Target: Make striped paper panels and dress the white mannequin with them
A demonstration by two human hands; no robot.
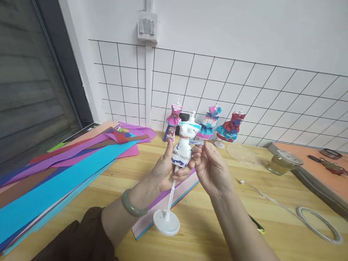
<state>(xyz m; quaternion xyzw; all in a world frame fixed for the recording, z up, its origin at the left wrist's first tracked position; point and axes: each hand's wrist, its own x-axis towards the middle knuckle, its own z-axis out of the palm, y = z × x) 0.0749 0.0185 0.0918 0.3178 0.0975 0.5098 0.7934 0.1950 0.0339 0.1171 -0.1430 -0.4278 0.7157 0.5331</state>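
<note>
A small white dress-form mannequin [185, 144] on a thin stand with a round base [167, 222] is held up above the table. My left hand [165, 168] is closed around its lower torso, with the thumb at its side. Bits of blue, brown and purple stick to the torso. My right hand [215, 167] is beside the waist, thumb and fingers pinching a thin light-blue strip [196, 142] that reaches the mannequin. Whether the strip is stuck to the waist I cannot tell. Below lies a layered pink and blue paper strip [150, 218].
Several crepe paper sheets [65, 173] lie at left. Dressed mannequins [174, 120] stand by the tiled wall. To the right are a glass jar [281, 163], a white tape roll [319, 224], a utility knife [257, 224] and an orange board [342, 175] with scissors [332, 166].
</note>
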